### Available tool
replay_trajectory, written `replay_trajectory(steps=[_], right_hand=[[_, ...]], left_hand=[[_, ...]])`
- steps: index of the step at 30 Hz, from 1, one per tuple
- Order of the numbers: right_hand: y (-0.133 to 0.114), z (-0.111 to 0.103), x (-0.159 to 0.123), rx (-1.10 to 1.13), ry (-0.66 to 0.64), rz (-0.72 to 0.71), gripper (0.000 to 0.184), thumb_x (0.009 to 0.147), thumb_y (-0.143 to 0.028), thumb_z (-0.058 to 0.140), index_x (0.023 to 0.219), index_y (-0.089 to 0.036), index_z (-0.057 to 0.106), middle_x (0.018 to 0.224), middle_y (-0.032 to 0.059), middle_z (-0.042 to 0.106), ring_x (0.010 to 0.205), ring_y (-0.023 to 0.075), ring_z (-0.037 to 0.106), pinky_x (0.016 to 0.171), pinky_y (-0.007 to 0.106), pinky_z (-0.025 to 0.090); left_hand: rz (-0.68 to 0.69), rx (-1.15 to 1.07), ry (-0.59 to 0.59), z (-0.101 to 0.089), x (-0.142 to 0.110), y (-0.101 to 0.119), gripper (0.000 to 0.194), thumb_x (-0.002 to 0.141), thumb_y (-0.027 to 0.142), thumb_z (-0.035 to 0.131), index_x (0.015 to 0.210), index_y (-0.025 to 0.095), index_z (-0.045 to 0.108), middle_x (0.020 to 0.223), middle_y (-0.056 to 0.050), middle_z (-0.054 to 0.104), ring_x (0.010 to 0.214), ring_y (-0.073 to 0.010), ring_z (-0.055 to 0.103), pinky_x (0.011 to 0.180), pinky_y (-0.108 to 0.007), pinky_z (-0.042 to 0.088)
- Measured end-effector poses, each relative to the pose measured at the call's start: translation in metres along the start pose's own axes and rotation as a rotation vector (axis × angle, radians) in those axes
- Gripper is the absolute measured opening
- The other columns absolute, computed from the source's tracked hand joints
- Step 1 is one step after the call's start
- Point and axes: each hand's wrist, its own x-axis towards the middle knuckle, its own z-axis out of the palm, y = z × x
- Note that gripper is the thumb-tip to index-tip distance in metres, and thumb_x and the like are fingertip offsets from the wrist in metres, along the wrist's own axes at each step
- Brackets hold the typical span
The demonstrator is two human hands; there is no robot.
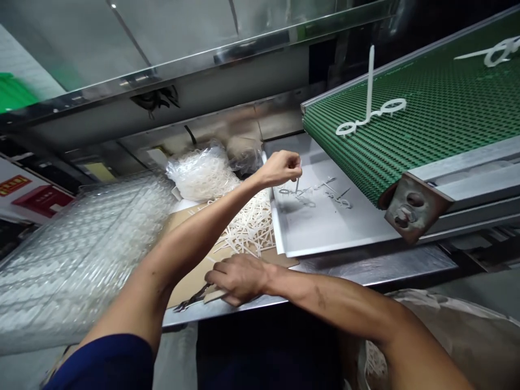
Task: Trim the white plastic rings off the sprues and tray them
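White plastic (297, 186), ringed and thin-stemmed, hangs pinched in the left hand (283, 167); the right hand (240, 278) clasps a metal-tipped tool (190, 301).

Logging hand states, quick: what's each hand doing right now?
Left hand: closed, holding a white plastic piece.
Right hand: closed, apparently holding a pliers-like tool.

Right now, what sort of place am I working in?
Probably a factory workstation for small parts: a green conveyor belt, a pale tray beneath its end, and a heap of white pieces.
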Motion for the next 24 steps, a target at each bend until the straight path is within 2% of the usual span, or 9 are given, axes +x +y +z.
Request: replay_trajectory(steps=[2,4,7,10,12,14,16,18,24], right_hand=[[0.002,0.001,-0.001,0.011,0.002,0.011,0.034,0.093,-0.030,0.061,0.123,-0.013,0.060,0.108,0.0139,0.074,0.091,0.0280,0.071,0.069,0.038,0.056],[0.003,0.002,-0.001,0.025,0.004,0.015,0.035,0.091,-0.029,0.061,0.122,-0.013,0.060,0.106,0.0137,0.074,0.090,0.0279,0.070,0.070,0.038,0.055],[0.005,0.007,-0.002,0.050,0.010,0.003,0.034,0.087,-0.027,0.063,0.118,-0.014,0.060,0.103,0.0137,0.073,0.088,0.0275,0.068,0.073,0.038,0.055],[0.008,0.015,-0.004,0.071,0.025,-0.014,0.033,0.082,-0.023,0.062,0.114,-0.014,0.060,0.101,0.0136,0.072,0.086,0.0268,0.066,0.075,0.038,0.055],[0.010,0.020,-0.005,0.079,0.039,-0.018,0.034,0.080,-0.021,0.061,0.113,-0.015,0.060,0.097,0.0123,0.070,0.085,0.0264,0.065,0.075,0.037,0.054],[0.013,0.025,-0.006,0.079,0.056,-0.012,0.035,0.079,-0.020,0.059,0.114,-0.016,0.058,0.093,0.0105,0.070,0.083,0.0259,0.064,0.073,0.036,0.054],[0.015,0.027,-0.007,0.068,0.073,0.005,0.038,0.079,-0.019,0.059,0.116,-0.017,0.057,0.093,0.0098,0.070,0.082,0.0257,0.063,0.073,0.035,0.054],[0.015,0.027,-0.008,0.042,0.090,0.034,0.043,0.078,-0.018,0.059,0.121,-0.016,0.055,0.096,0.0110,0.070,0.084,0.0264,0.064,0.074,0.035,0.055],[0.009,0.023,-0.003,-0.100,0.112,0.151,0.050,0.081,-0.013,0.059,0.131,-0.015,0.051,0.108,0.0172,0.069,0.093,0.0309,0.064,0.081,0.042,0.056]], left_hand=[[-0.009,-0.159,0.197,-0.022,-0.030,-0.004,0.007,0.084,0.019,0.053,0.079,0.018,0.058,0.076,-0.004,0.072,0.072,-0.0149,0.068,0.066,-0.028,0.050],[-0.042,-0.235,0.396,-0.043,-0.073,-0.010,0.009,0.084,0.021,0.056,0.075,0.020,0.056,0.073,-0.003,0.069,0.068,-0.0146,0.066,0.064,-0.029,0.051],[-0.169,-0.115,0.590,-0.059,-0.158,-0.021,0.011,0.086,0.023,0.058,0.075,0.021,0.057,0.074,-0.001,0.068,0.069,-0.0146,0.063,0.066,-0.031,0.052],[-0.331,0.073,0.693,-0.051,-0.251,-0.034,0.012,0.088,0.023,0.061,0.076,0.022,0.059,0.076,0.000,0.067,0.069,-0.0148,0.061,0.069,-0.032,0.051],[-0.436,0.161,0.714,-0.034,-0.304,-0.043,0.013,0.091,0.024,0.060,0.078,0.022,0.060,0.078,0.000,0.068,0.070,-0.0155,0.062,0.070,-0.033,0.050],[-0.511,0.210,0.721,-0.014,-0.344,-0.051,0.013,0.094,0.024,0.057,0.081,0.023,0.060,0.081,-0.001,0.070,0.074,-0.0173,0.064,0.072,-0.034,0.051],[-0.542,0.219,0.707,0.004,-0.370,-0.057,0.014,0.095,0.025,0.055,0.082,0.023,0.059,0.082,-0.001,0.070,0.075,-0.0187,0.065,0.073,-0.034,0.052],[-0.542,0.198,0.665,0.019,-0.383,-0.060,0.014,0.095,0.023,0.055,0.082,0.024,0.058,0.081,-0.001,0.069,0.075,-0.0191,0.065,0.073,-0.034,0.052],[-0.498,0.138,0.552,0.037,-0.396,-0.067,0.008,0.095,0.022,0.056,0.097,0.024,0.063,0.098,-0.005,0.070,0.093,-0.0235,0.067,0.085,-0.037,0.054]])
